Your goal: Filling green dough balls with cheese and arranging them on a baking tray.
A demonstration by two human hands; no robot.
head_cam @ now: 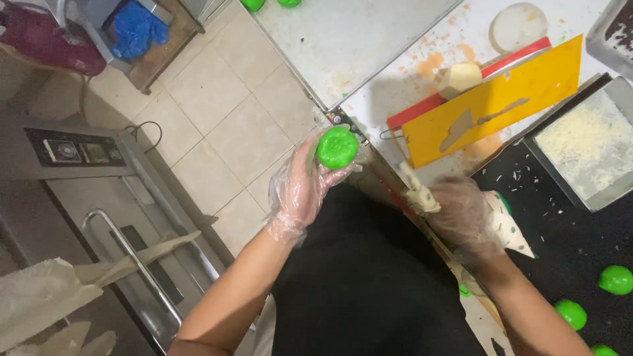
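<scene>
My left hand (298, 188), in a clear plastic glove, holds a flattened round of bright green dough (337, 147) in its fingers, just off the edge of the white worktop (409, 86). My right hand (465, 217), also gloved, grips a piping bag (508, 227) with a pale filling at its tip (417, 191), the tip pointing toward the green dough but apart from it. A black apron covers my front below both hands.
On the worktop lie a yellow board (521, 92) over a red one, a pale block (459, 78), a white disc (518, 25) and a metal tray of shredded white cheese (587, 148). Green dough balls (616, 279) sit at the right. A steel oven (86, 198) stands left.
</scene>
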